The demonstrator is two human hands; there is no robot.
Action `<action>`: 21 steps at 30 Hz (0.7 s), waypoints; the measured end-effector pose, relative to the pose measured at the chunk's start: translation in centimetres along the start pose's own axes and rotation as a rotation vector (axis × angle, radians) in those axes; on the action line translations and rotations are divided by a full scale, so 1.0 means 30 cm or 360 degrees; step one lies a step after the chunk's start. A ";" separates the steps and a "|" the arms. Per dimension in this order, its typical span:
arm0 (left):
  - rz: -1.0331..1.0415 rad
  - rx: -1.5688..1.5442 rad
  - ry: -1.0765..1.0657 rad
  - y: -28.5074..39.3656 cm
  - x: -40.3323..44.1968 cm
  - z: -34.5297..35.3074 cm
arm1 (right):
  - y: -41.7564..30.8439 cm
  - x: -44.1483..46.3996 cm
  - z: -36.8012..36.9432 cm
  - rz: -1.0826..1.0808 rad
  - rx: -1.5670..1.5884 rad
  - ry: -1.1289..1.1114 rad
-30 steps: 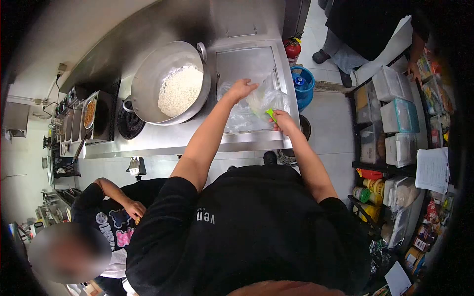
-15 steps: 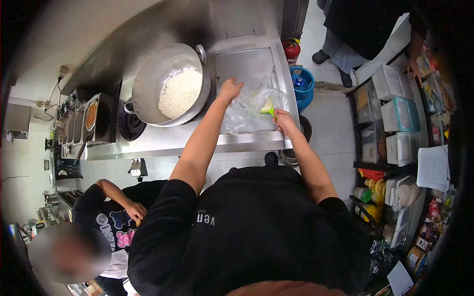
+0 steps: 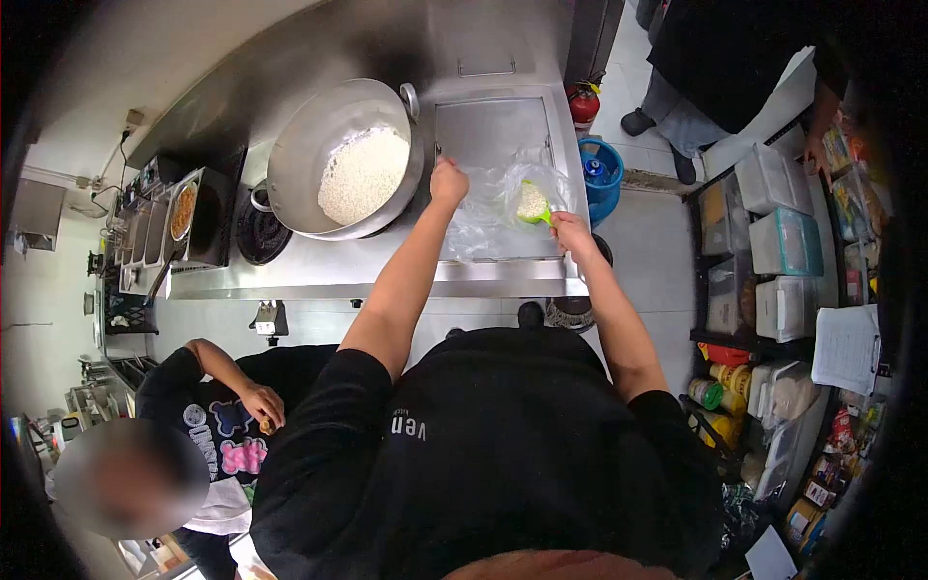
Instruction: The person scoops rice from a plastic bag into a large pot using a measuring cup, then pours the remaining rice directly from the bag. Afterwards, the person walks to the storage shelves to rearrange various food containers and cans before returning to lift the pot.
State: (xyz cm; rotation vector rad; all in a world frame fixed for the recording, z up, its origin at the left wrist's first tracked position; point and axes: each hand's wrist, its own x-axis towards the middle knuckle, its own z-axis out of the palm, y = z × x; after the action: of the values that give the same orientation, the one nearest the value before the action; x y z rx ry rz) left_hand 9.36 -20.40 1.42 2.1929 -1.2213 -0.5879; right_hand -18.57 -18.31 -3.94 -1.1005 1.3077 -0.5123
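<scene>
My right hand [image 3: 572, 233] grips the handle of a lime-green scoop [image 3: 543, 216]. White grains, which look like rice [image 3: 531, 201], fill its bowl. The scoop sits at a clear plastic bag [image 3: 474, 228] spread on the steel counter. My left hand [image 3: 449, 182] is closed at the bag's left side, close to the big pot; whether it pinches the plastic is hidden. To its left stands a large metal pot [image 3: 290, 184] holding a heap of the same kind of white grains [image 3: 362, 179].
A black burner [image 3: 261, 232] and food trays [image 3: 184, 213] lie left. A red fire extinguisher [image 3: 584, 104] and blue bucket [image 3: 603, 198] stand beyond the counter's right end. Shelves with plastic bins [image 3: 783, 242] line the right. One person is at lower left, another at upper right.
My left hand has closed from looser fingers. The scoop in my right hand has turned and shows more grains. The view has shifted slightly.
</scene>
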 end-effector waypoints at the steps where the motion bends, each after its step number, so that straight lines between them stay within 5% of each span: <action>1: -0.0004 -0.0002 0.0003 -0.009 -0.001 0.002 | -0.007 -0.003 -0.007 0.0000 -0.0004 -0.0004; 4: -0.0040 0.0063 -0.0010 -0.092 0.028 0.049 | -0.010 -0.001 -0.035 0.0013 0.0139 -0.0035; 7: 0.0352 0.0276 -0.0071 -0.109 0.054 0.078 | -0.056 -0.008 -0.047 -0.0001 -0.0012 0.0006; 10: 0.0315 -0.0039 0.0059 0.015 -0.008 0.057 | -0.087 -0.002 -0.050 0.0008 -0.0050 -0.0073; 12: 0.0297 0.0003 -0.0694 0.020 0.002 0.058 | -0.123 -0.019 -0.053 0.0041 -0.0043 -0.0093; 13: 0.0298 -0.0003 -0.0690 0.021 0.002 0.062 | -0.139 -0.028 -0.059 0.0038 -0.0049 -0.0093; 16: 0.0351 -0.0250 -0.0529 0.007 0.007 0.096 | -0.183 -0.068 -0.082 0.0024 -0.0101 -0.0101; 21: -0.0108 -0.1116 -0.0482 0.102 -0.009 0.004 | -0.346 -0.147 -0.111 -0.0012 0.0029 -0.0203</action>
State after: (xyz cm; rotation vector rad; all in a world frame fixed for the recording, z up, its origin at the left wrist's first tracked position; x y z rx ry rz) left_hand 7.24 -21.51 3.36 1.5862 -0.8876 -1.2015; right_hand -20.00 -20.38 7.55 -1.1057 1.1861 -0.4513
